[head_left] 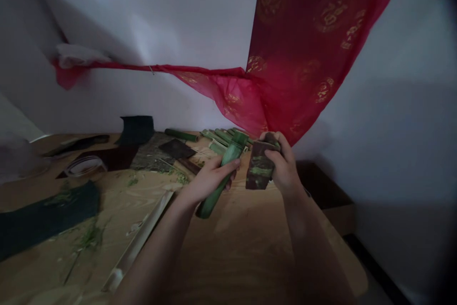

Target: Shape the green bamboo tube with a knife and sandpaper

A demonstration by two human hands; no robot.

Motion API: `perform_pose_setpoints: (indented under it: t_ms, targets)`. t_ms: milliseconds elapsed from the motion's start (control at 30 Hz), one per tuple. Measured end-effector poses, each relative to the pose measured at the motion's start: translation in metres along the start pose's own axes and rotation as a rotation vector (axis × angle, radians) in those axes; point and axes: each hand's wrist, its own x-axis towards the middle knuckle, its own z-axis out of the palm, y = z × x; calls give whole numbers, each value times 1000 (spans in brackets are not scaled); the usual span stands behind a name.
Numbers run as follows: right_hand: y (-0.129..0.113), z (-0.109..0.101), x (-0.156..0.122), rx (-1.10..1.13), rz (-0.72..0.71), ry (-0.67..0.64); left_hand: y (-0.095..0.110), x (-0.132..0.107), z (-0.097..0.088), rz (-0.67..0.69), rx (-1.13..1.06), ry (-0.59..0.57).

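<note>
My left hand (214, 176) is closed around a green bamboo tube (213, 200), which slants with its upper end away from me. In my right hand (283, 167) is a folded dark brown sheet with green streaks (260, 164), like worn sandpaper, gripped between thumb and fingers. The sheet is held just right of the tube, and a gap separates the two. Both things are up over the wooden table (228, 252). Behind the tube lie several split green bamboo strips (216, 136).
A whole bamboo tube (181, 134), dark sheets (137, 129) and a roll of tape (86, 166) lie toward the back. On the left are a dark green sheet (50, 217), green shavings (89, 237) and a long pale split piece (141, 238). Red cloth (285, 72) hangs behind.
</note>
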Motion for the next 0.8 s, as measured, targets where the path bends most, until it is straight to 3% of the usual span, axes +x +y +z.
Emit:
perform_pose_setpoints:
  t_ms: [167, 400, 800]
  targets:
    - [0, 0, -2, 110, -37, -83, -1, -1, 4, -6, -21, -51]
    - [-5, 1, -5, 323, 137, -12, 2, -3, 4, -20, -23, -72]
    - [-1, 1, 5, 340, 34, 17, 4, -5, 6, -66, -138, -77]
